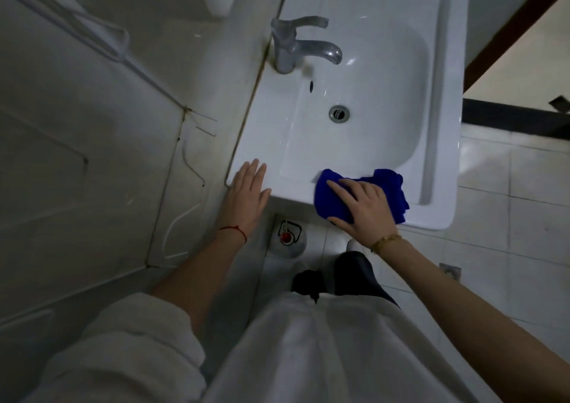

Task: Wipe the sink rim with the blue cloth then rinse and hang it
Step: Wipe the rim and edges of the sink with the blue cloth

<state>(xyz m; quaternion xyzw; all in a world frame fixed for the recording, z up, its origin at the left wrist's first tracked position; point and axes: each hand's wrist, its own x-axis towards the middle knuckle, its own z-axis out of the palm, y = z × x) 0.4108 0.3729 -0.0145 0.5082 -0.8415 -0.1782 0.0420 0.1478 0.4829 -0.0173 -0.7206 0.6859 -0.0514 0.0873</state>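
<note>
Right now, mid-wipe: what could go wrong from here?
1. The blue cloth overhangs the front edge of the sink rim. Pressed only by the flat right hand, it may slip to the floor.
2. The left hand lies flat on the rim's corner, so that patch may go unwiped.

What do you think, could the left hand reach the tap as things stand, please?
Probably yes: the left hand lies flat on the sink rim holding nothing, and I see nothing between it and the tap farther along that same side.
</note>
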